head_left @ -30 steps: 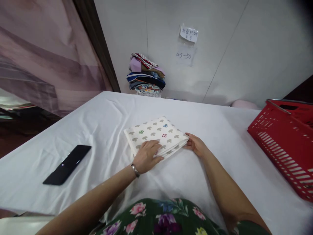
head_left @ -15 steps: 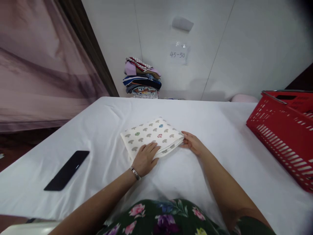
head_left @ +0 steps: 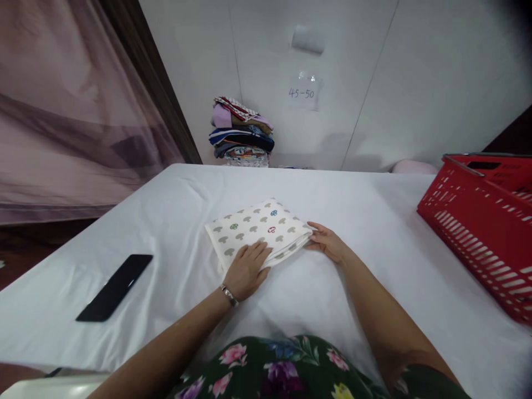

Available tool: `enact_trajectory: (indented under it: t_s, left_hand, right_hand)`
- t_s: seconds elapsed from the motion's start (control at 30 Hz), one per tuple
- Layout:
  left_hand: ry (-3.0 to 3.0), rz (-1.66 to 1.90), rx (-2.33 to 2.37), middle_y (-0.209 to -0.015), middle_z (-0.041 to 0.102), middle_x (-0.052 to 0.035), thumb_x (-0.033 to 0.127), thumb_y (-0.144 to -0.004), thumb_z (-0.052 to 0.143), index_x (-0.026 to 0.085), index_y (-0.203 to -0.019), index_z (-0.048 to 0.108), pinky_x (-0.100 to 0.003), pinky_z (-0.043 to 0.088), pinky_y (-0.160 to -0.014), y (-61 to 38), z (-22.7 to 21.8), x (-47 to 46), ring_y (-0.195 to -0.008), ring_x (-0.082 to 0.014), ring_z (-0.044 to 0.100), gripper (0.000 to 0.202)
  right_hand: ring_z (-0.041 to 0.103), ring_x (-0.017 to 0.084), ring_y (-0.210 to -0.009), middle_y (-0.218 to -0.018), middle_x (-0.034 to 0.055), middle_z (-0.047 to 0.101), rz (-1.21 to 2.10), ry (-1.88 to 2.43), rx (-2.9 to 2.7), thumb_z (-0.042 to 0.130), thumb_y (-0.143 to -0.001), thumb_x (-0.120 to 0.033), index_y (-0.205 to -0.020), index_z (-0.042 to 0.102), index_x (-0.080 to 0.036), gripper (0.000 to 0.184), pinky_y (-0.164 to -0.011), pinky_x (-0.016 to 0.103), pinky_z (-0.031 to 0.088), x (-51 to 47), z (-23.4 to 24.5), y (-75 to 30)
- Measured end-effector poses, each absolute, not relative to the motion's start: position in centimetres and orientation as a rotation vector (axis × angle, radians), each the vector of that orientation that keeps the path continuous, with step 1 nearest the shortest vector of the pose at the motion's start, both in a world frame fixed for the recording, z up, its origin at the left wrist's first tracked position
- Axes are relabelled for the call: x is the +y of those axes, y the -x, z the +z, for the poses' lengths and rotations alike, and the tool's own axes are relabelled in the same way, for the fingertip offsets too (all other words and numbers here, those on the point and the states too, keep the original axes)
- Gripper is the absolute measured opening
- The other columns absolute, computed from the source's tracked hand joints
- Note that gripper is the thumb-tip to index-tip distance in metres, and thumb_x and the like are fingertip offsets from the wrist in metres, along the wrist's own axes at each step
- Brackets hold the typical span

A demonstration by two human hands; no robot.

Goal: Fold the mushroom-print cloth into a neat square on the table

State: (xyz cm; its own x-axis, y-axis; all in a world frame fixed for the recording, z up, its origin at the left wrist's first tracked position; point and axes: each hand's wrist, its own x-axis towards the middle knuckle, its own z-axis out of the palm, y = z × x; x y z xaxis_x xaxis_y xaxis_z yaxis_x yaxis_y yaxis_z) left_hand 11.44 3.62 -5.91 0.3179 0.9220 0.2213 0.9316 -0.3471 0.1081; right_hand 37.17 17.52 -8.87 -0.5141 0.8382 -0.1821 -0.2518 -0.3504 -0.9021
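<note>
A folded white cloth [head_left: 253, 221] with grey mushroom prints and a few coloured ones lies on the white-covered table, its layered edge towards me. My left hand [head_left: 247, 271] rests flat on its near side, fingers stretched out and a silver-coloured bracelet at the wrist. At the cloth's right corner, my right hand [head_left: 327, 243] has its fingers around the tip; the fingertips are partly hidden, and the grip looks light.
A black phone-like slab [head_left: 114, 288] lies on the table [head_left: 174, 199] to the left. The red basket [head_left: 482, 221] stands at the right edge. Behind the table rises a stack of folded clothes [head_left: 241, 133] against the wall, near a paper sign [head_left: 305, 93]. A pinkish curtain [head_left: 62, 111] hangs at left.
Almost nothing differs. Both hands stay at the same places on the cloth, with only a tiny shift of the right fingers at the corner and of the camera view.
</note>
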Motion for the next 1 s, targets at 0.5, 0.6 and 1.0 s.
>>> enact_trajectory:
  t_s: [0.5, 0.6, 1.0]
  left_hand:
    - [2.512, -0.402, -1.756, -0.137, 0.044, -0.0088, 0.031, -0.085, 0.045, 0.021, -0.129, 0.045, -0.042, 0.027, -0.106, -11.3, -6.0, 3.5, -0.129, -0.0233, 0.036, 0.046]
    - [2.507, -0.385, -1.752, -0.137, 0.044, -0.0088, 0.031, -0.085, 0.046, 0.02, -0.129, 0.045, -0.043, 0.027, -0.106, -11.3, -6.0, 3.5, -0.129, -0.0234, 0.036, 0.046]
    - [2.477, -0.448, -1.721, -0.134, 0.049, -0.0083, 0.04, -0.089, 0.042, 0.021, -0.127, 0.048, -0.04, 0.032, -0.103, -10.7, -6.3, 3.3, -0.124, -0.0215, 0.042, 0.043]
  right_hand:
    - [0.062, 0.016, -0.086, -0.1, 0.0018, 0.066, 1.854, 0.882, -1.255, 0.07, -0.059, -0.014, -0.11, 0.062, -0.023, 0.052, -0.073, 0.03, 0.055, 17.3, -9.4, -36.8]
    - [0.061, 0.015, -0.084, -0.097, 0.0003, 0.066, 1.818, 0.901, -1.281, 0.068, -0.059, -0.013, -0.109, 0.062, -0.024, 0.052, -0.071, 0.028, 0.054, 17.4, -9.5, -36.7]
    - [0.056, 0.009, -0.062, -0.084, -0.0016, 0.066, 1.691, 0.993, -1.396, 0.061, -0.058, -0.008, -0.105, 0.063, -0.021, 0.049, -0.052, 0.019, 0.047, 18.0, -10.2, -36.2]
